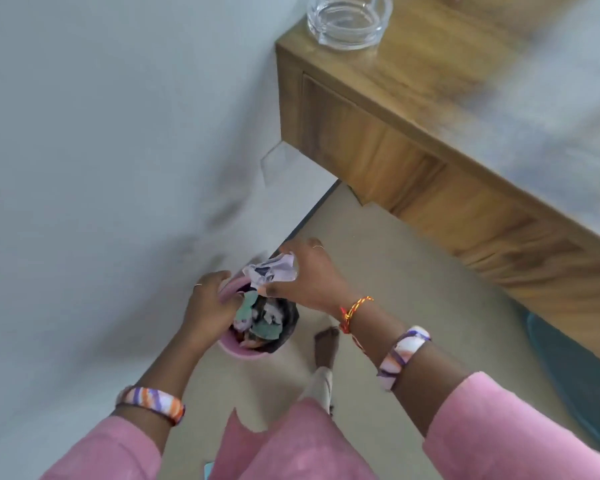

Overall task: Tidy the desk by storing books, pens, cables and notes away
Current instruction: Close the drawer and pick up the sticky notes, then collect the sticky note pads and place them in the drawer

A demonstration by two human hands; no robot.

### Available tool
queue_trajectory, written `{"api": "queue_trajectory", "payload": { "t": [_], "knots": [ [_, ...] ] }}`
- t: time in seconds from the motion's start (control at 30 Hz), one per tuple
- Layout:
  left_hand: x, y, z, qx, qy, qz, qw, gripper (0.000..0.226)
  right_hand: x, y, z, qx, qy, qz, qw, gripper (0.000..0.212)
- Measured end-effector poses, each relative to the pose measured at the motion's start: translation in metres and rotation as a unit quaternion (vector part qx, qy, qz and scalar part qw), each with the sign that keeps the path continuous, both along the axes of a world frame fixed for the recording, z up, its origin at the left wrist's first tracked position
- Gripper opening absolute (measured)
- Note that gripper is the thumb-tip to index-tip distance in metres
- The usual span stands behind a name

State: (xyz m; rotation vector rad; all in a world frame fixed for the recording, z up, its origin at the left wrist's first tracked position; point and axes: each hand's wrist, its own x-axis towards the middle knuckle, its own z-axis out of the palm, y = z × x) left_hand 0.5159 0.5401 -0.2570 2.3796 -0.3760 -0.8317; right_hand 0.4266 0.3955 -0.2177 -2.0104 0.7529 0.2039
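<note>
Fingers (pixel 284 252) of the right hand (pixel 309 278) were curled round a crumpled paper (pixel 274 270), holding it just above the pink bin (pixel 243 353), which stood on the floor beside the white wall (pixel 101 133). The left hand (pixel 210 306) gripped the bin's near-left rim, fingers bent over the edge. Inside the bin, a dark liner held scraps of paper (pixel 262 323), some teal, some white. The wooden desk (pixel 413 133) rose at the upper right, well apart from the bin, with a glass ashtray (pixel 349 20) on its corner. Both forearms wore patterned wristbands, and a red-and-yellow thread circled the right wrist
</note>
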Motion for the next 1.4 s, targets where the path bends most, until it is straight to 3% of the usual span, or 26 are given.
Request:
{"api": "queue_trajectory", "payload": {
  "t": [0.07, 0.23, 0.5, 0.63, 0.67, 0.77, 0.87, 1.07, 1.13, 1.27, 1.4],
  "knots": [
    [0.003, 0.019, 0.002, 0.014, 0.009, -0.002, 1.000, 0.037, 0.002, 0.006, -0.004, 0.002, 0.044, 0.013, 0.999, 0.070],
    [0.008, 0.055, 0.012, 0.012, 0.029, -0.009, 0.999, 0.012, -0.005, 0.012, 0.004, -0.013, 0.071, 0.018, 0.997, 0.052],
    [0.004, 0.014, 0.030, -0.002, 0.032, -0.179, 0.983, 0.031, -0.024, 0.012, 0.027, -0.034, 0.065, 0.019, 0.997, 0.034],
    [-0.006, -0.012, 0.037, -0.016, 0.039, -0.252, 0.967, 0.020, -0.035, 0.001, 0.039, -0.071, 0.062, 0.041, 0.995, 0.034],
    [-0.007, -0.016, 0.038, -0.010, 0.040, -0.261, 0.964, 0.014, -0.036, -0.001, 0.041, -0.080, 0.068, 0.047, 0.993, 0.034],
    [-0.003, -0.022, 0.033, -0.008, 0.030, -0.273, 0.962, 0.034, -0.032, -0.011, 0.042, -0.105, 0.095, 0.091, 0.986, 0.033],
    [0.002, -0.020, 0.029, -0.006, 0.013, -0.249, 0.968, 0.025, -0.010, -0.021, 0.042, -0.135, 0.119, 0.162, 0.970, 0.032],
    [0.018, 0.053, 0.018, -0.002, -0.006, -0.039, 0.999, 0.011, 0.052, 0.011, 0.024, -0.167, 0.116, 0.362, 0.910, 0.032],
    [0.008, 0.094, 0.017, 0.012, -0.005, 0.057, 0.998, 0.022, 0.067, 0.038, 0.019, -0.150, 0.105, 0.429, 0.884, 0.029],
    [-0.039, 0.175, 0.016, 0.051, 0.010, 0.229, 0.972, 0.027, 0.079, 0.097, 0.014, -0.139, 0.079, 0.560, 0.813, 0.023],
    [-0.125, 0.230, 0.019, 0.077, 0.011, 0.404, 0.912, 0.028, 0.064, 0.149, 0.008, -0.135, 0.059, 0.674, 0.724, 0.030]
  ]
}}
